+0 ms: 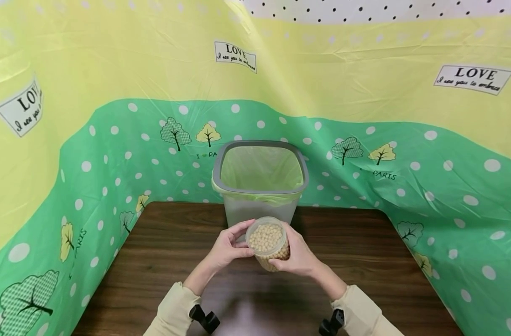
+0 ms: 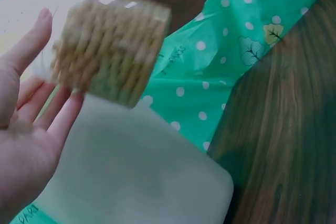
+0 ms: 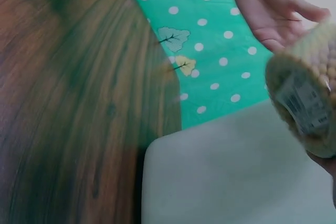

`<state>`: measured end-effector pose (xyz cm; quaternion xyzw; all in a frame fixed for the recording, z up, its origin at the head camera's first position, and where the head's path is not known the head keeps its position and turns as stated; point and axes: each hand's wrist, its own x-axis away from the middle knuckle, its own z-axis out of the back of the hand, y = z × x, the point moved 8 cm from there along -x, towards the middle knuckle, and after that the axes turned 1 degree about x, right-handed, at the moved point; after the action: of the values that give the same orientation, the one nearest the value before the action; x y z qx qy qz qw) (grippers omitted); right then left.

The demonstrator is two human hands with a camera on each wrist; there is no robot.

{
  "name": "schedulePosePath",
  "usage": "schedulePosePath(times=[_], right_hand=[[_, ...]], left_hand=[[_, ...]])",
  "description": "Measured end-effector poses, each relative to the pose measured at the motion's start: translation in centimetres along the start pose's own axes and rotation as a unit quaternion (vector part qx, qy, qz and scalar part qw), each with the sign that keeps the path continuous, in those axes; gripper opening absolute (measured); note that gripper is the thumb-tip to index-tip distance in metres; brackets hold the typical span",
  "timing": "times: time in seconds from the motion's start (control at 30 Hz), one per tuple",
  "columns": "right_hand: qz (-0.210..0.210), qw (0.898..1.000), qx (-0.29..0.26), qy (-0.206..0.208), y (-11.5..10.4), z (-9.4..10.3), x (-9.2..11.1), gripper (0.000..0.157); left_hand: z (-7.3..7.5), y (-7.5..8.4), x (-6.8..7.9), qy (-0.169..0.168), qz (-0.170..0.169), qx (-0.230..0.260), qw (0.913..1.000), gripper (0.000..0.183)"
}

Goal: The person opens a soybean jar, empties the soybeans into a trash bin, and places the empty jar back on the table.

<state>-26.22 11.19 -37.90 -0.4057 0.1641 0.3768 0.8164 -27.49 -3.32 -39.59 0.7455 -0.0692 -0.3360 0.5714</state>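
Note:
A clear round jar [image 1: 267, 240] packed with small round beige pieces is held up in front of the bin, its translucent top tilted towards me in the head view. My right hand [image 1: 298, 254] grips it around the side from the right. On the other side my left hand [image 1: 228, 247] has its fingers spread, with the fingertips right at the jar's upper edge. The left wrist view shows those fingers [image 2: 65, 119] straight, the thumb apart from the jar. A printed label [image 3: 304, 103] with a barcode covers the jar's base in the right wrist view.
A grey bin [image 1: 259, 210] with a green liner [image 1: 259, 168] stands at the table's far edge, just beyond the hands. Brown wood grain covers the table [image 1: 163, 261]. A green and yellow patterned cloth [image 1: 155, 177] hangs around the back and both sides.

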Motion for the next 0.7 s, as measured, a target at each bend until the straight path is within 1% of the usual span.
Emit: schedulePosePath(times=[0.07, 0.1, 0.17, 0.23, 0.33, 0.4, 0.43, 0.5, 0.53, 0.6, 0.7], right_hand=[[-0.005, 0.999, 0.045, 0.026, 0.0, 0.3, -0.1, 0.082], [-0.006, 0.997, 0.062, 0.036, -0.1, 0.4, -0.1, 0.083], [-0.012, 0.996, 0.075, 0.042, -0.1, 0.6, -0.1, 0.085], [-0.008, 0.998, 0.055, 0.036, -0.3, 0.6, 0.0, 0.084], [0.001, 1.0, -0.018, 0.003, -0.5, 0.4, 0.1, 0.078], [0.011, 0.997, -0.069, -0.024, -0.7, 0.2, 0.1, 0.074], [0.017, 0.996, -0.086, -0.035, -0.9, 0.1, 0.1, 0.072], [0.028, 0.994, -0.099, -0.048, -1.2, 0.0, 0.1, 0.071], [0.031, 0.994, -0.097, -0.048, -1.3, 0.0, 0.0, 0.072], [0.032, 0.996, -0.076, -0.037, -1.3, 0.1, 0.0, 0.073], [0.021, 0.999, -0.036, -0.008, -1.3, 0.3, 0.0, 0.075]], left_hand=[[0.1, 0.1, 0.1, 0.039, -0.001, -0.02, 0.9991, 0.076], [0.1, 0.2, 0.1, 0.05, 0.001, -0.023, 0.9985, 0.075], [0.1, 0.3, 0.3, 0.06, 0.003, -0.03, 0.9977, 0.072], [0.2, 0.4, 0.3, 0.05, -0.001, -0.021, 0.9985, 0.066], [0.3, 0.7, 0.3, 0.006, -0.014, 0.006, 0.9999, 0.061], [0.0, 0.8, 0.2, -0.031, -0.016, 0.026, 0.9991, 0.064], [-0.2, 0.8, 0.2, -0.048, -0.012, 0.032, 0.9983, 0.066], [-0.6, 0.8, 0.2, -0.073, -0.008, 0.037, 0.9966, 0.071], [-0.7, 0.8, 0.2, -0.077, -0.006, 0.035, 0.9964, 0.074], [-0.7, 0.8, 0.2, -0.069, -0.008, 0.029, 0.9972, 0.076], [-0.5, 1.0, 0.2, -0.027, -0.02, 0.015, 0.9993, 0.076]])
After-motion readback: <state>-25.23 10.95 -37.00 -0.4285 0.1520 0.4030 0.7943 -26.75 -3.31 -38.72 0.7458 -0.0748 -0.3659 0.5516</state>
